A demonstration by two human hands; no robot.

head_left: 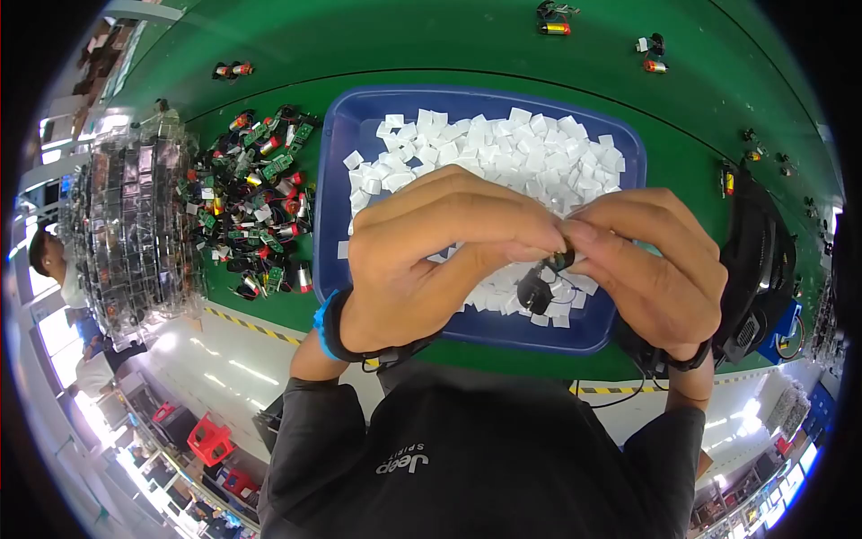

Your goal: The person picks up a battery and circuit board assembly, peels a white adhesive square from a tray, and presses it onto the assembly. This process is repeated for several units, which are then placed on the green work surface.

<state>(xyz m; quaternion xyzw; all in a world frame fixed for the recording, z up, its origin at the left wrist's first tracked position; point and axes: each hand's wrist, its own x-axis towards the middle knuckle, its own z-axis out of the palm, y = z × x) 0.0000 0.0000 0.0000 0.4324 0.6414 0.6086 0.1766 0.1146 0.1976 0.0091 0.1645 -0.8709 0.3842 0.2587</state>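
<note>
My left hand (422, 251) and my right hand (660, 269) meet fingertip to fingertip above a blue plastic tray (329, 193). Between them they pinch a small wired electronic assembly. Its round black part (534, 292) hangs below the fingertips on thin wires, while the piece in the fingers is mostly covered. Both hands are closed, thumbs against forefingers. Many small white square pads (503, 144) lie loose in the tray under my hands. Whether a pad is also between my fingers I cannot tell.
A heap of similar assemblies (269, 171), with green boards and red-yellow cylinders, lies left of the tray. Stacked clear plastic trays (135, 234) rise beyond it. A black bag-like object (754, 260) stands at the right. More assemblies (555, 27) lie scattered across the green table.
</note>
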